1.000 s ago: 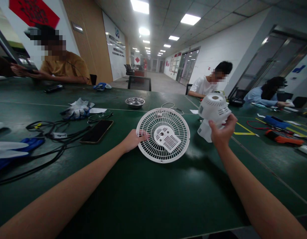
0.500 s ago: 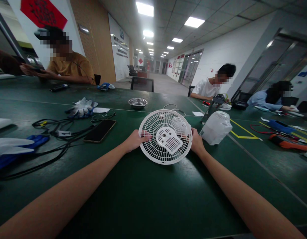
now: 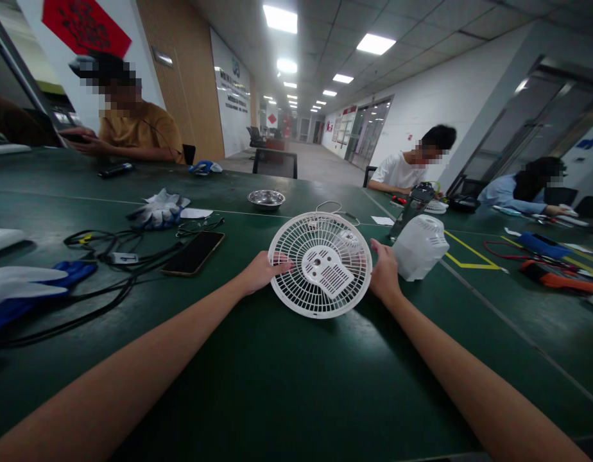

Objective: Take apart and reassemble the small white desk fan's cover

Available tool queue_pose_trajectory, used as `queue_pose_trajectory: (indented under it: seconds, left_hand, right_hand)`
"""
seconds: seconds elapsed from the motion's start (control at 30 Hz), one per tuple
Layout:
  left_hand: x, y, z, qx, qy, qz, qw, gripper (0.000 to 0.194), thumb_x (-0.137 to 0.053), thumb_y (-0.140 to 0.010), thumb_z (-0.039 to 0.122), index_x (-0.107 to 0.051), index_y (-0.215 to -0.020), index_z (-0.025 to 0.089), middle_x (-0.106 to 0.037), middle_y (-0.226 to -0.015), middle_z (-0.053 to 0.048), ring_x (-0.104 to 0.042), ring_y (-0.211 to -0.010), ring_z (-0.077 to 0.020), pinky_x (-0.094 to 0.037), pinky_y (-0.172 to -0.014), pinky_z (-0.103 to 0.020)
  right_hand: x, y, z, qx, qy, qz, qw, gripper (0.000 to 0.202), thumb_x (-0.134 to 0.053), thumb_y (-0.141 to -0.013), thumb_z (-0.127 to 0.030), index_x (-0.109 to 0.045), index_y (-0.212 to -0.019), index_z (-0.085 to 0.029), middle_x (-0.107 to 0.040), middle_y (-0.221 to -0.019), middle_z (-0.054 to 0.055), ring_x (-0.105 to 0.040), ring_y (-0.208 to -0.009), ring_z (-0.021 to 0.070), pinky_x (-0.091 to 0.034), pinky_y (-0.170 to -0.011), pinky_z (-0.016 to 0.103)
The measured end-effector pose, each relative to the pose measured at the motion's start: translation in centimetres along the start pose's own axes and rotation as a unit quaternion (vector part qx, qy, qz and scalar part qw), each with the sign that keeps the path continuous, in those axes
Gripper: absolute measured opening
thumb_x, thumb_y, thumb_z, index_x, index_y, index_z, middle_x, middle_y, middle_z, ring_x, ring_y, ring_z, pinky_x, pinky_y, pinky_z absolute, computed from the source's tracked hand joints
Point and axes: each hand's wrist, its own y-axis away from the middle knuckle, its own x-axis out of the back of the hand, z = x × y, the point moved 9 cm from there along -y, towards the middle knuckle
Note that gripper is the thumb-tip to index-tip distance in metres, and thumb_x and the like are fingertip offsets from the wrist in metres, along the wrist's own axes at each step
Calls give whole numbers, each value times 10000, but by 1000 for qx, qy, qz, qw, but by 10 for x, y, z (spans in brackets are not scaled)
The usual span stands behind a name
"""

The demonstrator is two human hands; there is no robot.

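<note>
A round white fan grille (image 3: 313, 305) with radial slats and a solid vented centre is tilted toward me above the green table. My left hand (image 3: 262, 272) is closed on its left rim, thumb over the front slats and the other fingers mostly hidden behind. Beside the right rim, my right hand (image 3: 385, 271) is open, with its fingers pointing up and away from the slats; whether its lower edge touches the rim I cannot tell. Just right of that hand stands a white plastic housing (image 3: 420, 249). A pale cord (image 3: 329, 204) loops behind the grille.
A metal bowl (image 3: 266, 199) sits beyond the grille. To the left lie a phone (image 3: 194, 253), black cables (image 3: 128, 273) and work gloves (image 3: 160, 210). A clear bottle (image 3: 409, 212) stands behind the housing. An orange-and-black tool (image 3: 559, 277) lies right. Several people sit around the table.
My right hand has let go of the grille's right rim, its fingers coming out from behind the slats and opening. The left hand and the grille have hardly moved.
</note>
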Motion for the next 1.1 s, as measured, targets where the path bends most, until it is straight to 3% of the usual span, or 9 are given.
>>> queue_pose_trajectory:
  seconds: [0.07, 0.13, 0.27, 0.37, 0.53, 0.7, 0.77, 0.87, 1.1]
  left_hand:
    - [0, 1, 1, -8, 7, 2, 1000, 287, -696, -864, 448, -723, -964, 179, -744, -969, -68, -703, -900, -240, -552, -849, -427]
    - [0, 1, 4, -26, -3, 11, 1000, 302, -685, -873, 459, -725, -964, 174, -746, -987, -74, -701, -925, -243, -547, -876, -429]
    - [6, 4, 15, -80, -36, 55, 995, 299, -682, -880, 453, -733, -944, 165, -753, -994, -82, -699, -942, -245, -537, -921, -426]
    - [7, 6, 19, -96, -17, 69, 993, 308, -694, -876, 454, -731, -980, 166, -758, -1010, -86, -704, -945, -255, -551, -903, -430]
    - [9, -1, 12, -91, 18, 81, 992, 381, -724, -851, 457, -700, -1101, 170, -740, -1108, -95, -681, -1021, -266, -526, -930, -426]
    - [15, -11, -21, 5, 237, 82, 968, 407, -639, -891, 515, -678, -1053, 144, -716, -1007, -99, -659, -808, -196, -532, -735, -333]
    - [10, -10, -26, 48, 320, 54, 945, 498, -518, -937, 588, -689, -991, 123, -716, -921, -117, -666, -781, -206, -538, -741, -344]
    - [-3, -4, -21, 90, 406, 1, 910, 587, -432, -963, 625, -677, -1119, 115, -743, -980, -155, -706, -927, -278, -546, -867, -418]
    - [-3, 5, -31, 197, 459, 20, 866, 306, -560, -964, 316, -669, -1090, 59, -767, -946, -155, -748, -853, -253, -590, -872, -402]
  right_hand:
    - [3, 3, -8, -15, -78, -8, 997, 532, -610, -850, -483, -628, -1290, -186, -628, -1266, 166, -583, -1143, 347, -436, -1028, 556]
    - [-15, 12, -15, -59, -217, -102, 969, 432, -617, -854, -510, -691, -1157, -212, -695, -1157, 120, -625, -1078, 323, -479, -993, 526]
    - [-60, 52, -39, -188, -435, -301, 827, 425, -549, -879, -595, -678, -1107, -260, -748, -1019, 70, -690, -974, 303, -541, -891, 520]
    - [-72, 70, -54, -223, -468, -341, 784, 494, -478, -893, -656, -648, -1166, -281, -754, -1001, 67, -705, -954, 296, -563, -822, 507]
    - [-62, 57, -59, -158, -476, -239, 832, 478, -518, -883, -652, -625, -1183, -296, -744, -1000, 33, -699, -943, 268, -582, -772, 446]
    - [-36, 41, -44, -105, -430, -125, 888, 504, -652, -854, -566, -545, -1266, -296, -715, -1027, 23, -680, -854, 232, -576, -733, 384]
    - [-29, 39, -45, -73, -379, -129, 913, 584, -668, -861, -540, -475, -1349, -286, -708, -1023, 36, -673, -809, 225, -572, -715, 383]
    - [-24, 41, -60, 14, -270, -151, 951, 708, -661, -876, -519, -358, -1464, -267, -707, -1049, 74, -686, -849, 251, -571, -794, 450]
    - [-33, 51, -83, 122, -103, -186, 969, 771, -685, -846, -536, -374, -1475, -216, -645, -1281, 181, -660, -1129, 362, -505, -983, 568]
